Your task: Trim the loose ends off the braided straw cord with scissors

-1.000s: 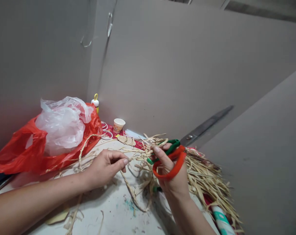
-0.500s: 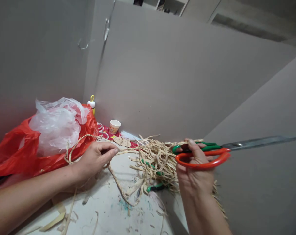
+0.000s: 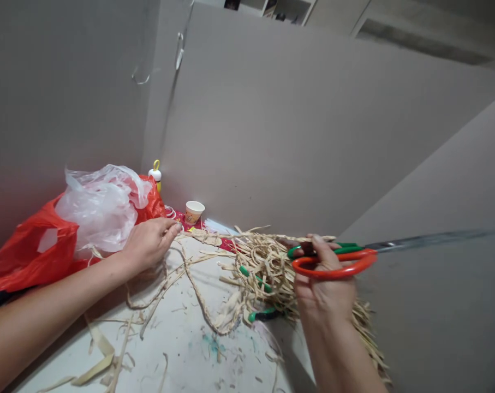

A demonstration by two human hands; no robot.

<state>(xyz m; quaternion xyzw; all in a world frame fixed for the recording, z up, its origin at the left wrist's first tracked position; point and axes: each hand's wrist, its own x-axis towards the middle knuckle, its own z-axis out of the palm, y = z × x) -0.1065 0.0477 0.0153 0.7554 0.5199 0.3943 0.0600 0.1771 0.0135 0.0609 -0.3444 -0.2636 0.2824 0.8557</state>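
My left hand (image 3: 151, 243) is closed in a pinch on a braided straw cord (image 3: 218, 234). The cord runs fairly straight across to my right hand (image 3: 327, 295), and a slack loop of braid hangs down onto the table below. Around the handles of a pair of scissors (image 3: 337, 267), one loop orange and one green, my right hand is closed. Their long blades point away to the right, blurred at the tip. The cord passes at the right fingertips; whether they also pinch it I cannot tell. Between the hands lies a heap of straw strands (image 3: 267, 256).
Green-handled tools (image 3: 263, 315) lie partly under the straw. Red and white plastic bags (image 3: 103, 207) sit at the left, near a paper cup (image 3: 195, 212) and a yellow-and-white bottle (image 3: 155, 174). Straw scraps litter the white table (image 3: 182, 349). Grey walls (image 3: 263, 125) stand close behind.
My left hand has moved left and a little up, with the cord now stretched toward my right hand. The right hand still holds the scissors in nearly the same place.
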